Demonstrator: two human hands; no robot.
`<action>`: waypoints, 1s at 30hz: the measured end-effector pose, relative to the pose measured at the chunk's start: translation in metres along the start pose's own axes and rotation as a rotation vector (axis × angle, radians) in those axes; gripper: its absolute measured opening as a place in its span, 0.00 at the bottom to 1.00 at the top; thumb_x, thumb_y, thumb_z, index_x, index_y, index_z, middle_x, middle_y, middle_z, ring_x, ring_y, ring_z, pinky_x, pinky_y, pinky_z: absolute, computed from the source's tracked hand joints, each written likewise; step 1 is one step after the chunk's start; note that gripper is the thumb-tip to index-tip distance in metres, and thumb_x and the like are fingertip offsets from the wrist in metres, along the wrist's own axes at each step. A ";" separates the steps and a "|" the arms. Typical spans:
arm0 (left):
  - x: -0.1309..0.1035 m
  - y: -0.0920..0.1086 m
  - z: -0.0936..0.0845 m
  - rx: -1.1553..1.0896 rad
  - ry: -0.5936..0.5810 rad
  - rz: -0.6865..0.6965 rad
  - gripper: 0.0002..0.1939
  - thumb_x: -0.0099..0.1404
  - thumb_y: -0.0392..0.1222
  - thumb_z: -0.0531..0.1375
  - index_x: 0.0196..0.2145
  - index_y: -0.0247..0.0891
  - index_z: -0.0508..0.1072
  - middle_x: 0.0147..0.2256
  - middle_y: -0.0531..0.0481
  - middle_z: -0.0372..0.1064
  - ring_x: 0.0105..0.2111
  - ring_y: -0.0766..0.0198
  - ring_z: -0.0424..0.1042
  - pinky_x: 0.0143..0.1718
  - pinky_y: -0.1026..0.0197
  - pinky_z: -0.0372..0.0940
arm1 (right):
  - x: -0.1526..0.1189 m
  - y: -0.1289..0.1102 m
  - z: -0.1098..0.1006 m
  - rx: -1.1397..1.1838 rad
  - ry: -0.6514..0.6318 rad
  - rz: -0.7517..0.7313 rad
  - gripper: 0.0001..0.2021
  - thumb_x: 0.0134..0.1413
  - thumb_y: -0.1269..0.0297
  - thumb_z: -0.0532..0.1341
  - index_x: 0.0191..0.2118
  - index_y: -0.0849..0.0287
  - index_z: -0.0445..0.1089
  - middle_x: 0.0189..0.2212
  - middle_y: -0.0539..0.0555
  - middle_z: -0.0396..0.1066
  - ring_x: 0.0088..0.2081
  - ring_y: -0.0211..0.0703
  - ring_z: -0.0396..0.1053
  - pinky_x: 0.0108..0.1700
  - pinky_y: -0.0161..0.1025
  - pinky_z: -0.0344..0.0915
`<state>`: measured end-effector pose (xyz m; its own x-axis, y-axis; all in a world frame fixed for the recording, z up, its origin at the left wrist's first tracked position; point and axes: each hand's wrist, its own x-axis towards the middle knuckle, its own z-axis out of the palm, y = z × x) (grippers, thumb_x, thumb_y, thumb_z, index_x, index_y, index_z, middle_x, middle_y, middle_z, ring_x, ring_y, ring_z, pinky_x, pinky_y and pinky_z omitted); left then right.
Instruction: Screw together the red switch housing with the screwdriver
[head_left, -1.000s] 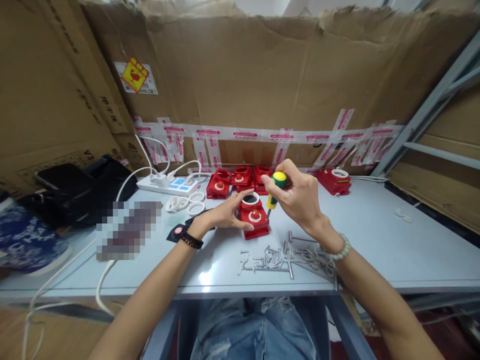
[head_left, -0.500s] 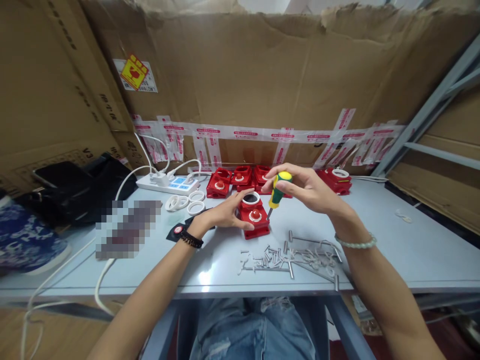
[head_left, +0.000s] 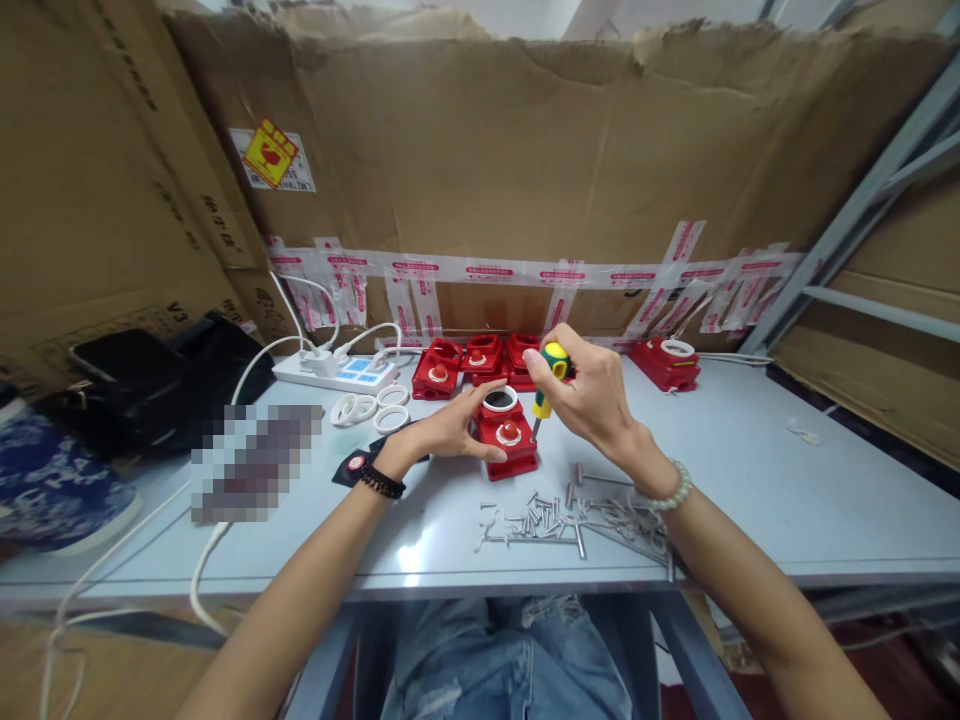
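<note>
A red block (head_left: 516,460) with a red dome and a white ring lies on the table, its left side held between the thumb and fingers of my left hand (head_left: 448,428). My right hand (head_left: 592,388) is closed around the handle of a green and yellow screwdriver (head_left: 556,360). The screwdriver stands nearly upright, its metal tip at the block's right front corner. In front of the block lie loose silver screws (head_left: 541,516) and metal rods (head_left: 622,543).
Similar red blocks stand behind (head_left: 436,370) and at the right (head_left: 666,364). White rings (head_left: 391,418), a power strip (head_left: 337,372) with cables and a black pouch (head_left: 202,380) are at the left. Cardboard (head_left: 480,130) walls the table's back.
My right hand has turned about the screwdriver handle, its wrist moving left and its fingers curling tighter. My left hand and the block look nearly unmoved.
</note>
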<state>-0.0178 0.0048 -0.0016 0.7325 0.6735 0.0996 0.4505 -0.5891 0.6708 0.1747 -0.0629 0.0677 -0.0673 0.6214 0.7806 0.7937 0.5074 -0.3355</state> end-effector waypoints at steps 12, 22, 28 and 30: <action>-0.001 0.000 -0.001 0.013 -0.008 0.016 0.52 0.49 0.56 0.67 0.64 0.48 0.43 0.63 0.41 0.45 0.63 0.45 0.46 0.60 0.43 0.48 | 0.008 0.018 -0.017 0.446 -0.278 0.101 0.15 0.53 0.54 0.60 0.42 0.58 0.68 0.31 0.51 0.71 0.29 0.36 0.68 0.30 0.36 0.65; 0.000 -0.004 -0.001 0.009 0.010 0.042 0.52 0.48 0.56 0.67 0.64 0.49 0.45 0.65 0.43 0.43 0.63 0.45 0.45 0.61 0.43 0.46 | 0.002 0.006 0.015 -0.221 0.236 0.003 0.12 0.51 0.55 0.58 0.23 0.55 0.59 0.14 0.45 0.55 0.17 0.34 0.51 0.22 0.35 0.51; -0.002 -0.004 0.000 -0.005 0.024 0.028 0.51 0.49 0.56 0.67 0.64 0.49 0.46 0.64 0.43 0.44 0.64 0.43 0.43 0.61 0.42 0.45 | -0.003 0.008 0.008 -0.022 0.219 0.019 0.10 0.52 0.59 0.58 0.25 0.56 0.60 0.16 0.44 0.56 0.18 0.32 0.52 0.23 0.33 0.54; -0.002 -0.003 0.001 -0.002 0.038 0.009 0.51 0.49 0.56 0.67 0.64 0.50 0.46 0.64 0.42 0.45 0.64 0.41 0.43 0.60 0.40 0.45 | -0.005 0.011 0.004 0.026 0.228 0.024 0.09 0.52 0.59 0.58 0.26 0.57 0.62 0.16 0.44 0.57 0.18 0.32 0.53 0.23 0.33 0.55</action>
<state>-0.0200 0.0046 -0.0042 0.7167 0.6845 0.1334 0.4430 -0.5947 0.6709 0.1813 -0.0578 0.0585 0.0917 0.4840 0.8703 0.7775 0.5112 -0.3662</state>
